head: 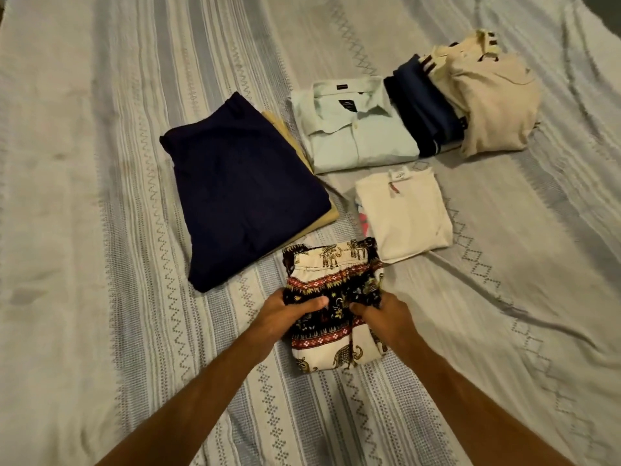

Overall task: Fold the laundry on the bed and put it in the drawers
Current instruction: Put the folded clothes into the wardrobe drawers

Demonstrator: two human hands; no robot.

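Head view: both your hands are on the elephant-print shorts (332, 297), which lie on the striped bedspread (100, 230) near the bottom centre of the frame. Your left hand (285, 314) grips the left side of the fabric, thumb on top, fingers tucked under a fold. Your right hand (383, 317) grips the right side the same way, so both are clamped on the shorts, a short gap between them. The waistband end points away from you and lies flat; the near end lies flat too, and the middle is bunched up between your hands. Behind and left of them sit folded navy trousers (242, 196), stacked on a tan garment (322, 216) whose edge sticks out on the right. Behind and right is a folded cream shirt (403, 213), just beside the shorts. Further back, a folded pale collared shirt (356, 129), then dark blue clothes (423, 105) leaning against it, and a beige polo (490, 105) on top at the right end. The drawers are out of frame.
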